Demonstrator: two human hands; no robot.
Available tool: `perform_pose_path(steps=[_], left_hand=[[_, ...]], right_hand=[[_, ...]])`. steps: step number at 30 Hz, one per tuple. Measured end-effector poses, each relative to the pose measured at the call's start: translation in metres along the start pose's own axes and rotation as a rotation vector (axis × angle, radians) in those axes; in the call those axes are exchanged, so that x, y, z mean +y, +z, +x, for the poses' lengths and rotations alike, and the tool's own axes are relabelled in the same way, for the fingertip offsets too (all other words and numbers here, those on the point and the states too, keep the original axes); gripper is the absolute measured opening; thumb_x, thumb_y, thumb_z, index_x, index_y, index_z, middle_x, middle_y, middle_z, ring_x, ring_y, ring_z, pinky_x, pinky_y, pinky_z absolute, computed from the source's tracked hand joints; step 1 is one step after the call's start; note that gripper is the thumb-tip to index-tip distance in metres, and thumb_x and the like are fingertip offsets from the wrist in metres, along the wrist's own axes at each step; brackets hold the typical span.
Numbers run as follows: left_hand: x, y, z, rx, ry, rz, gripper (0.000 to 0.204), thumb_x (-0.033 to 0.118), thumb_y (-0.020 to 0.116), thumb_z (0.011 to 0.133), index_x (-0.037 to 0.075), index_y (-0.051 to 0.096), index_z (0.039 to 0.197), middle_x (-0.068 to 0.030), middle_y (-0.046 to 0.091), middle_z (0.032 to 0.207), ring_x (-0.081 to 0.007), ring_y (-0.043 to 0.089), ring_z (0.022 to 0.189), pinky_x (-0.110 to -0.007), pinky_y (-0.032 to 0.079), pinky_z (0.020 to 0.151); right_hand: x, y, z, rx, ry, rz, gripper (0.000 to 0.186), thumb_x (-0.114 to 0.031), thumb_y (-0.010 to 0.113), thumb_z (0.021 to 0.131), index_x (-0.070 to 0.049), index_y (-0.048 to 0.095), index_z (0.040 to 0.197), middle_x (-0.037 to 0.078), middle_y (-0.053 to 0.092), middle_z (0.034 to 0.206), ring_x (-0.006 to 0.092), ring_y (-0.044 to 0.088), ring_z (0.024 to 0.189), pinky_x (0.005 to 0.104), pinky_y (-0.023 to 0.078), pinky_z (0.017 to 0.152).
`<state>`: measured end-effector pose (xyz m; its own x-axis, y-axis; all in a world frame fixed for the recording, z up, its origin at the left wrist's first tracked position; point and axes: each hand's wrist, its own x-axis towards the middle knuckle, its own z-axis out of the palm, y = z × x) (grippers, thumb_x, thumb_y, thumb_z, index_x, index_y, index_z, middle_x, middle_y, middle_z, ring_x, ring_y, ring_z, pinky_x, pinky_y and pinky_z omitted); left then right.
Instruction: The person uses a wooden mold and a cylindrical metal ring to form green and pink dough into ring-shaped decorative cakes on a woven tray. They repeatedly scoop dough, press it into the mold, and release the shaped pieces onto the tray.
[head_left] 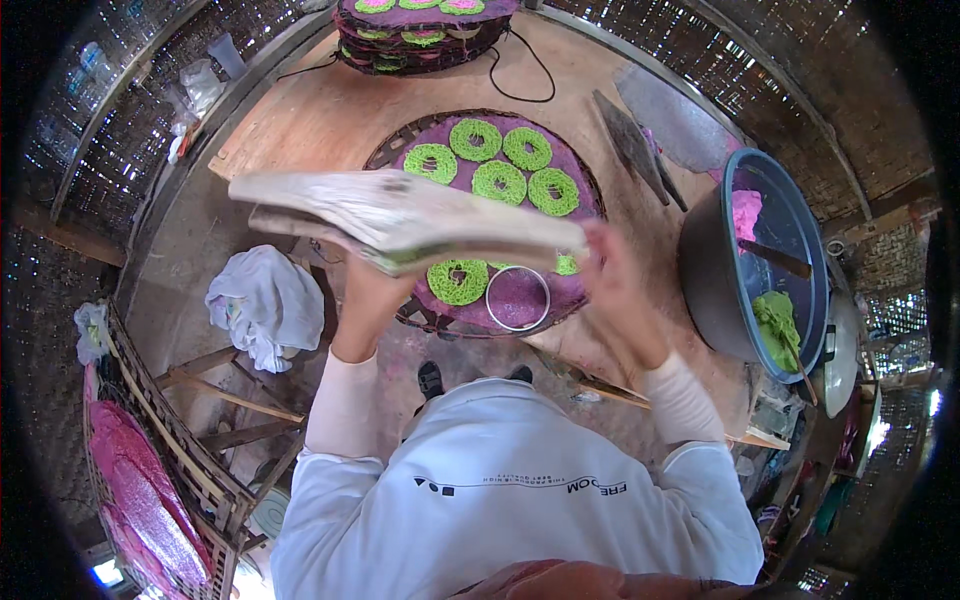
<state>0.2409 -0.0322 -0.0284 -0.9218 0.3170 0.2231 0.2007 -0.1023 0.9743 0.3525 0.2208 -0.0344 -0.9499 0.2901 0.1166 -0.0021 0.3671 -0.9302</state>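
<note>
A pale hinged wooden press (400, 215), two long boards lying one over the other, is held across the tray, blurred by motion. My left hand (375, 300) is closed around its underside near the middle. At the press's right end is my right hand (605, 262), its fingers too smeared to read. Below lies a round woven tray (385, 150) lined with purple cloth (560, 150). Several lacy green noodle rings (499, 182) rest on it, some partly hidden by the press. A thin white hoop (518, 327) sits at the tray's near edge, beside a green noodle ring (457, 282).
Stacked woven trays (425, 45) with more rings stand at the far side. To the right, a large grey-blue tub (705, 270) holds pink dough (746, 212) and green dough (776, 325). Dark wooden boards (635, 150) lie beyond it. A white cloth bundle (265, 300) is at left.
</note>
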Motion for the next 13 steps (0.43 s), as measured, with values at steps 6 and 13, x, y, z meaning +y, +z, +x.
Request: perform_pose_path(steps=[6, 13], left_hand=[[0.040, 0.054, 0.014, -0.284, 0.502, 0.364, 0.056, 0.024, 0.072, 0.065, 0.001, 0.051, 0.111, -0.0129, 0.058, 0.109, -0.0271, 0.055, 0.101, -0.037, 0.041, 0.090], [0.069, 0.051, 0.063, -0.286, 0.143, -0.897, 0.074, 0.047, 0.067, 0.070, 0.012, 0.038, 0.129, -0.0078, 0.041, 0.130, -0.0291, 0.040, 0.119, -0.040, 0.034, 0.097]], right_hand=[[-0.100, -0.049, 0.009, -0.756, 0.156, 0.131, 0.054, -0.035, 0.058, 0.083, 0.003, 0.045, 0.118, 0.002, 0.055, 0.094, 0.0094, 0.050, 0.084, 0.0228, 0.043, 0.073], [-0.085, -0.067, -0.004, -0.770, 0.412, 0.189, 0.060, -0.047, 0.058, 0.080, 0.003, 0.049, 0.113, 0.001, 0.056, 0.083, 0.0094, 0.051, 0.072, 0.0231, 0.041, 0.063]])
